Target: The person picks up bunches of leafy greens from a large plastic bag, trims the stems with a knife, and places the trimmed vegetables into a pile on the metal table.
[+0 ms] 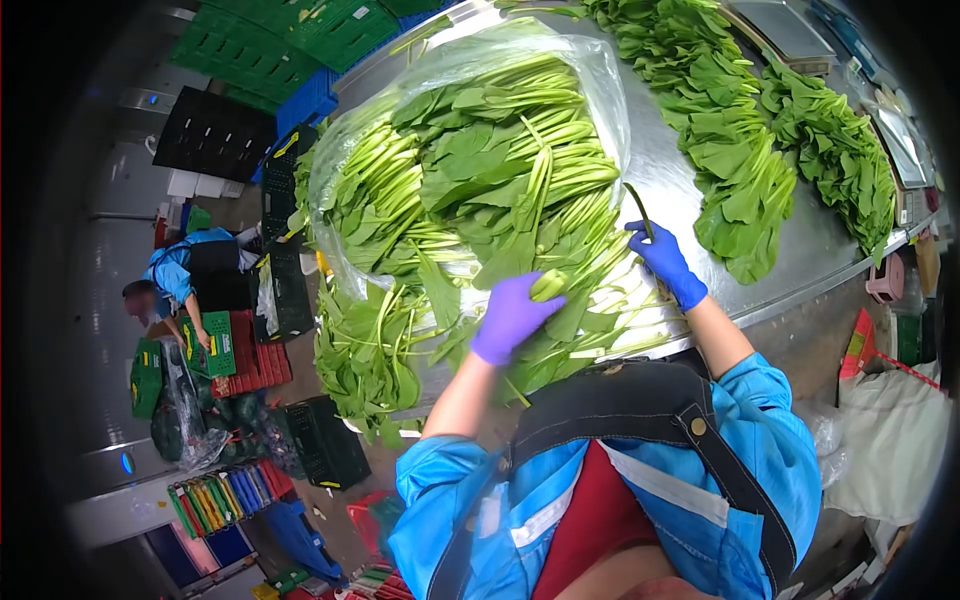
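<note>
Grips greens stalk (548, 285) in closed left hand (510, 315) fingers over the pile (480, 170) at near bench (690, 170) edge, pinches loose stem (638, 212) in right hand (665, 262); probably best held low, pulled gently.

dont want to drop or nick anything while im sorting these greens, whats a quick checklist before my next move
1. Left hand grip on the stalk: ok, fingers closed round it.
2. What the right hand pinches: cannot tell, a thin green strip, stem or blade.
3. Plastic bag out of the hands' way: ok, it lies behind them.
4. Greens fully on the table: not ok, hanging leaves droop over its near edge.
5. Space to set things down: ok, bare steel shows right of the right hand.
6. Other person out of reach: ok, bent over crates far left.
</note>
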Action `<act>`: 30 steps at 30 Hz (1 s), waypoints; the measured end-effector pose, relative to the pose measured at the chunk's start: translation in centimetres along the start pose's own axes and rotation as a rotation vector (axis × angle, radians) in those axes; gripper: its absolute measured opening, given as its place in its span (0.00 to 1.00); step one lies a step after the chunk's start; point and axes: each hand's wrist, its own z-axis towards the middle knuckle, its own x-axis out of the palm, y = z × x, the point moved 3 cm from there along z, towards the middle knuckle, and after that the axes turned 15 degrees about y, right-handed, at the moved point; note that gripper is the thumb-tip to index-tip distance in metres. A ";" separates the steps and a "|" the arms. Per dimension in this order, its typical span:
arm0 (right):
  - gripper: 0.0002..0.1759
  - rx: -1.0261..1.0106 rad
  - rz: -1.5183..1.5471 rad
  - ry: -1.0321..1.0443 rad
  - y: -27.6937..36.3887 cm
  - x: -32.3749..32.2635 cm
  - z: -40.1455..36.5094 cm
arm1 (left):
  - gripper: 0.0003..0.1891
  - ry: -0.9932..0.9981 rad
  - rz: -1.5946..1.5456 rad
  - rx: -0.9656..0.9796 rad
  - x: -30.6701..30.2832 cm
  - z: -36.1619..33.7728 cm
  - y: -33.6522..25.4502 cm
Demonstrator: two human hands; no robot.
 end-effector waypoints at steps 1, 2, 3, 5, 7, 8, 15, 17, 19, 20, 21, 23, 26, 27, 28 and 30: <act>0.15 -0.039 -0.041 0.003 0.8 0.2 -0.7 | 0.19 0.000 -0.004 -0.003 0.9 0.5 -0.3; 0.13 -0.022 -0.038 0.041 1.4 0.2 -1.3 | 0.19 -0.061 0.073 0.041 1.7 1.2 -0.8; 0.13 -0.017 -0.040 0.042 2.2 0.4 -2.1 | 0.18 -0.122 0.151 0.086 2.4 1.9 -1.4; 0.11 -0.041 -0.039 0.078 4.0 1.1 -3.6 | 0.18 -0.092 0.151 0.114 3.7 3.5 -2.3; 0.11 -0.054 -0.055 0.092 5.0 1.5 -4.8 | 0.18 -0.134 0.283 0.267 5.3 4.9 -1.8; 0.11 -0.029 -0.048 0.130 5.2 1.6 -5.0 | 0.18 -0.106 0.286 0.219 5.8 5.4 -1.3; 0.16 -0.431 -0.682 -0.076 4.9 2.4 -6.3 | 0.18 -0.126 0.118 0.112 4.5 4.2 -0.8; 0.17 -0.450 -0.756 -0.010 5.3 3.3 -6.8 | 0.18 0.002 0.263 0.081 4.1 3.8 -1.8; 0.18 -0.426 -0.798 0.004 5.7 3.9 -6.5 | 0.18 0.009 0.243 0.098 4.5 3.8 -1.8; 0.18 -0.400 -0.840 0.014 5.7 4.0 -6.4 | 0.18 0.018 0.224 0.117 4.7 3.8 -1.9; 0.18 -0.400 -0.841 0.015 5.5 3.8 -6.2 | 0.18 0.017 0.223 0.117 4.7 3.6 -2.1; 0.17 -0.331 -0.886 -0.019 4.2 3.0 -5.6 | 0.17 -0.036 0.245 0.136 4.4 3.0 -2.7; 0.17 -0.179 -1.018 0.021 0.5 0.2 -5.0 | 0.15 -0.148 0.268 0.190 3.1 1.9 -1.7; 0.17 -0.150 -1.006 0.016 0.6 -0.3 -5.3 | 0.15 -0.148 0.269 0.189 2.6 1.6 -1.1; 0.17 -0.031 -0.918 0.038 0.4 -0.9 -5.3 | 0.17 -0.179 0.210 0.159 2.0 1.2 -0.4; 0.17 0.015 -0.771 -0.001 0.0 -1.8 -5.1 | 0.18 -0.147 0.104 0.004 1.1 0.7 0.5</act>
